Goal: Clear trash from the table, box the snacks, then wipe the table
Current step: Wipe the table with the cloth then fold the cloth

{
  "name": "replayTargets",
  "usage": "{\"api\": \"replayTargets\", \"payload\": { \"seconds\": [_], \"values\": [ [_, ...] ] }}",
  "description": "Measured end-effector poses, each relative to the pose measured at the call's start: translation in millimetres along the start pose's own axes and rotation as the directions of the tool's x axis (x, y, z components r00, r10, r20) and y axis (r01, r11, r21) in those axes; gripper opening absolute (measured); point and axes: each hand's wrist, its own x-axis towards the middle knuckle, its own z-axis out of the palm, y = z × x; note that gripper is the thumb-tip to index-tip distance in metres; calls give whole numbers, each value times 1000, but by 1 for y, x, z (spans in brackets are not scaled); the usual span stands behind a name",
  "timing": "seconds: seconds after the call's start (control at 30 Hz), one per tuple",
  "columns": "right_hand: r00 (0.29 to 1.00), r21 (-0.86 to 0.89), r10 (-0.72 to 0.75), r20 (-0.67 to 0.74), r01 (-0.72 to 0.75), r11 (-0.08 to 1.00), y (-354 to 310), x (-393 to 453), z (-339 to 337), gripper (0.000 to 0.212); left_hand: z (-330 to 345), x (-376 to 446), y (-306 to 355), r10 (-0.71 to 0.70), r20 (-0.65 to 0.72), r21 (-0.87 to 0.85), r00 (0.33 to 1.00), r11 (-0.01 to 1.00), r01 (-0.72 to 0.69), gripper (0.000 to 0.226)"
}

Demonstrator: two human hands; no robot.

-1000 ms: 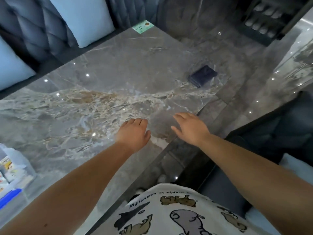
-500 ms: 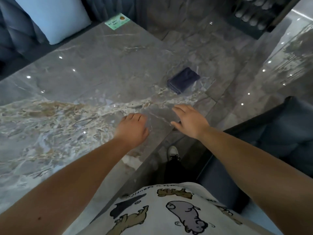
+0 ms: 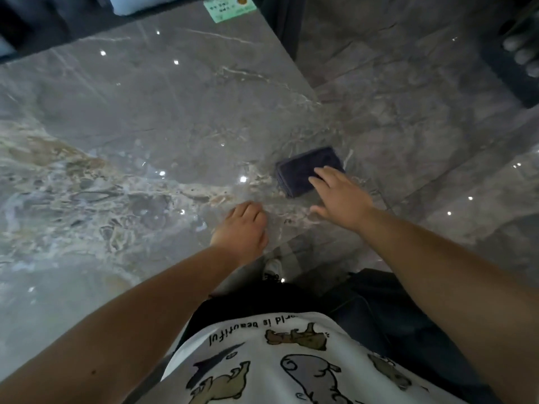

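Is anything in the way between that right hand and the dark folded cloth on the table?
Nothing visible. The right hand is open, its fingertips already over the near edge of the dark cloth, which lies alone at the table corner.

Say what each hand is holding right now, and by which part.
Nothing is held. The right hand is open, its fingers over the near edge of the folded dark cloth; the left hand is empty.
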Motion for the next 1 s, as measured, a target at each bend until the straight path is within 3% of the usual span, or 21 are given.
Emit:
{"api": "replayTargets", "payload": {
  "seconds": [0.27, 0.37, 0.5, 0.67, 0.8, 0.9, 1.0],
  "values": [
    [969, -163, -234, 78, 244, 956, 29, 51, 4, 90, 34, 21, 19, -142, -19, -26, 990, 990, 142, 64],
    [950, -220, -288, 123, 309, 925, 38, 59, 8, 85, 42, 21, 17, -143, -21, -6, 989, 990, 143, 66],
    [961, -235, -275, -18, 263, 936, 33, 57, 15, 66, 47, 19, 15, -133, -65, -11, 989, 991, 132, 65],
    [976, -194, -97, -194, 59, 979, 20, 43, 26, 56, 41, 20, 13, -140, -53, -35, 989, 990, 138, 64],
    [979, 21, 144, -145, -142, 990, -1, 39, 27, 47, 29, 11, 0, -125, -73, -106, 990, 988, 117, 57],
    [927, 327, 374, 0, -353, 876, -17, 49, 14, 43, 20, -15, -18, -171, -153, -171, 973, 975, 145, 50],
    [874, 602, 469, 127, -444, 664, -46, 67, -7, 38, 15, -54, -49, -300, -197, -231, 933, 939, 253, 46]
  ]
}}
